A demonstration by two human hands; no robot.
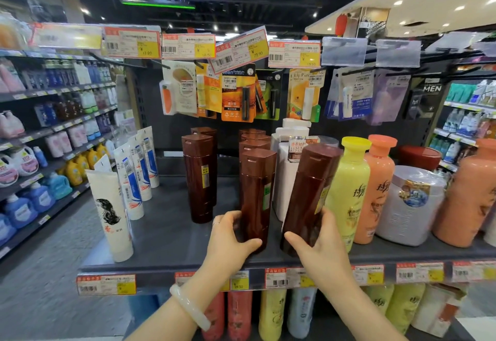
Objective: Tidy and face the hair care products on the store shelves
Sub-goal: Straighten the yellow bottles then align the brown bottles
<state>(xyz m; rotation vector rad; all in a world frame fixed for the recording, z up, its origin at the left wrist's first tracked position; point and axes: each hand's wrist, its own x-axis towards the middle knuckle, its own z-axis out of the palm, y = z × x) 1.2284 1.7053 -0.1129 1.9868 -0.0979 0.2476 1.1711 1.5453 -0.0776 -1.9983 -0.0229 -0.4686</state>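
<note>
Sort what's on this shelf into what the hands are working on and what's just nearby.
In hand:
left hand on upright dark brown plastic bottle
right hand on tilted dark brown plastic bottle

Nearby:
yellow shampoo bottle
white squeeze tube
hanging lip balm cards

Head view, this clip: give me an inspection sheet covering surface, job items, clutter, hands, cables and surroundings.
Surface: dark shelf, bare patch at front left; price tags along its front edge.
Job's things: brown bottles in rows; front middle brown bottle upright; right brown bottle tilted, leaning right toward the yellow bottle.
Clutter: white tubes at left, front one leaning; white bottles, orange bottle and a round tub at right.
Hands: left hand wraps the middle bottle's base; right hand grips the tilted bottle low, fingers around it.
Cables: nothing seen.
Surroundings: hanging lip-care cards above; detergent aisle at left.
</note>
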